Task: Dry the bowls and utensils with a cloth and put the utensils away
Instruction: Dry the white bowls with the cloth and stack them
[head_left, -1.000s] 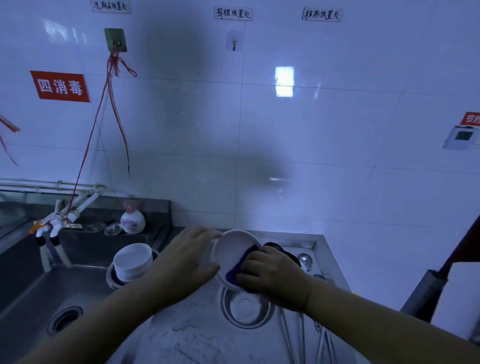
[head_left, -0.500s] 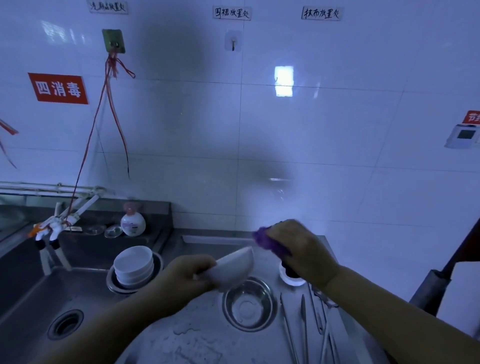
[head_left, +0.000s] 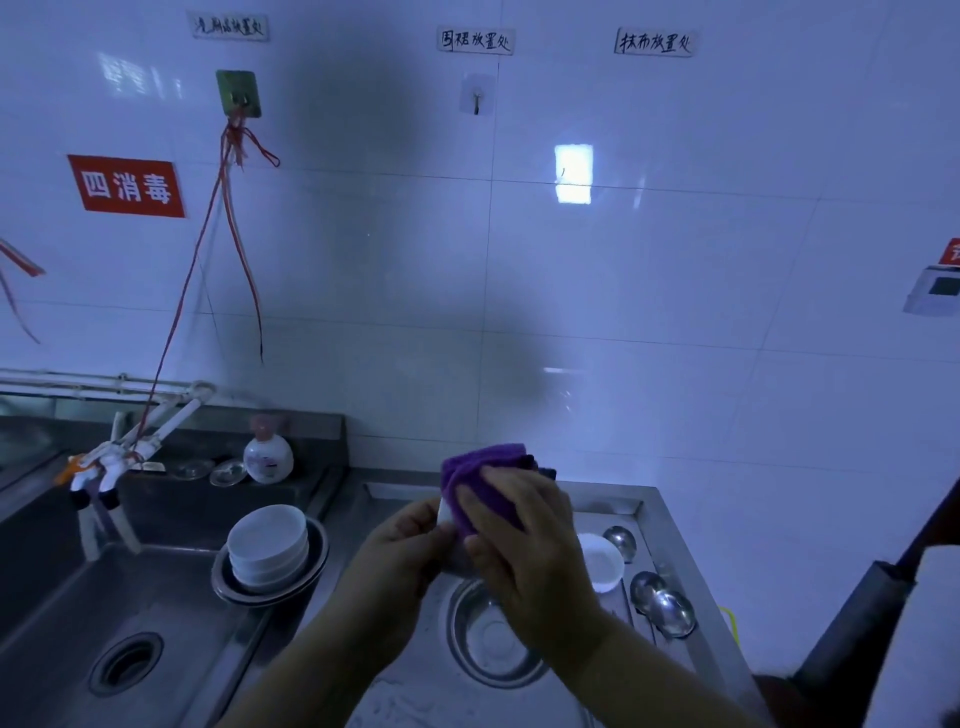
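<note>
On the white tiled wall I can read a red sign (head_left: 126, 186) with white characters "四消毒" at the far left, and three small handwritten paper labels along the top; the middle one (head_left: 475, 40) reads roughly "围裙放置处", the right one (head_left: 654, 42) "抹布放置处", and the left one is too blurred for me to read fully. My left hand (head_left: 402, 553) grips a white bowl (head_left: 448, 514), of which only a sliver of rim shows between my hands, held above the steel surface (head_left: 395, 691). My right hand (head_left: 524, 540) presses a folded purple cloth (head_left: 483, 486) against that bowl, fingers spread over the fabric and thumb curled under it. Just below lies a round steel bowl (head_left: 493, 649). To the right sit a small white dish (head_left: 602, 564) and steel ladles (head_left: 667, 608). To the left, a stack of white bowls (head_left: 267, 540) rests in a steel basin at the sink's edge.
</note>
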